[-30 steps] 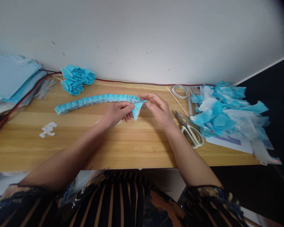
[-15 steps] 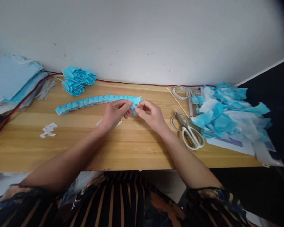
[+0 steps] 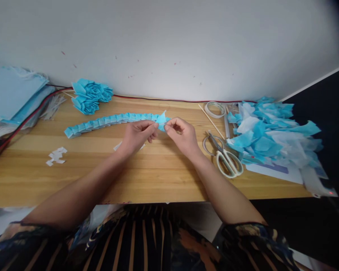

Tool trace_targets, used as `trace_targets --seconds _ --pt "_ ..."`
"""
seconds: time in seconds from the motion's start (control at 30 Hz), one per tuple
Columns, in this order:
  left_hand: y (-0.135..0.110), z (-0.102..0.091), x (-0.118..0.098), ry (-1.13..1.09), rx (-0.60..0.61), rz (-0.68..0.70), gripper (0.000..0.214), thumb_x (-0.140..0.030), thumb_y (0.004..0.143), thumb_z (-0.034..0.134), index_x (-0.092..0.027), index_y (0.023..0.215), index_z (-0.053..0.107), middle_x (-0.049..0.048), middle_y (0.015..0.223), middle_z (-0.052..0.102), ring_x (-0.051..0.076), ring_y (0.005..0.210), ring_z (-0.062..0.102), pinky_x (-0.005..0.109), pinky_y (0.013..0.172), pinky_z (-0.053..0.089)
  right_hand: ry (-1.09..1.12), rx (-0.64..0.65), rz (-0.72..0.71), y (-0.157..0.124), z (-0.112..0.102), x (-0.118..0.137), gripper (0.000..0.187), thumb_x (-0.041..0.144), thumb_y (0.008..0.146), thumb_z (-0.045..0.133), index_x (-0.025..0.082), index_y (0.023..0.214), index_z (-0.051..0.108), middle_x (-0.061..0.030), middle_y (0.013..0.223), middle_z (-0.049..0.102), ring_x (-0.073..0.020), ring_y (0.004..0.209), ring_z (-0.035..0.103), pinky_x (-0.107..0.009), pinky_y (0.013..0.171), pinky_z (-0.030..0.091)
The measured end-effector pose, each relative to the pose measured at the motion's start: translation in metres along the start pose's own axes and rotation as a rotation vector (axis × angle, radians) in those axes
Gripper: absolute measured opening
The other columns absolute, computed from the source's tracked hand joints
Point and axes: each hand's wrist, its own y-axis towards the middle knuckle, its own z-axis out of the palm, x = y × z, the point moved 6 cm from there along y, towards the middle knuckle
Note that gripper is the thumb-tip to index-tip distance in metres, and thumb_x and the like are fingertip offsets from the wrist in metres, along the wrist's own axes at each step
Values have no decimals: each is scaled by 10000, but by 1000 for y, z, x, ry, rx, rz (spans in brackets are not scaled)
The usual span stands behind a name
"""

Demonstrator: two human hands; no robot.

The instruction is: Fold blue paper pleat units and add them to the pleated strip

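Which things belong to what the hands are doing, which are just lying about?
In hand: left hand, right hand, both pinching the blue paper piece at the end of the pleated strip.
Lying about: scissors, tape roll, wooden stick, paper flowers, blue scrap pile, white scraps.

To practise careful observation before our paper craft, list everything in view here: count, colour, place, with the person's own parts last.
table: one, light wood, against the white wall
pleated paper strip: one, light blue, mid-table, curving left from the hands
blue paper piece: one, light blue, at the strip's right end
paper rosettes: cluster, blue, back left
paper sheets: stack, pale blue, far left
cable: one, red, along the wall
white scraps: few, white, front left
tape roll: one, whitish, back right
stick: one, wooden, beside the tape
scissors: one, white-handled, right of the hands
paper offcuts: pile, blue and white, far right
left hand: one, pinching the blue paper piece
right hand: one, pinching the blue paper piece
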Motion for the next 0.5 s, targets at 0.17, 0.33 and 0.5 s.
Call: trace_targets --seconds 0.17,0.33,0.5 --pt "-1 1 -1 21 25 -20 282 -351 848 681 -169 633 684 12 608 668 84 520 558 201 523 475 -15 -23 -5 0 -3 0 127 326 837 637 237 750 610 14 732 655 -143 693 576 -306 710 480" --pt "-1 4 0 47 68 -43 289 -342 845 678 -172 611 681 8 586 657 84 515 557 200 528 475 -14 -31 -26 1 -5 -1 127 311 839 643 235 744 609 22 718 628 -138 682 558 -305 706 465" --pt "0 2 -1 50 44 -30 292 -334 834 669 -168 595 678 6 579 652 76 503 551 191 519 464 104 51 104 4 -1 -16 170 372 820 688 223 761 632 28 731 603 -130 697 538 -290 683 440"
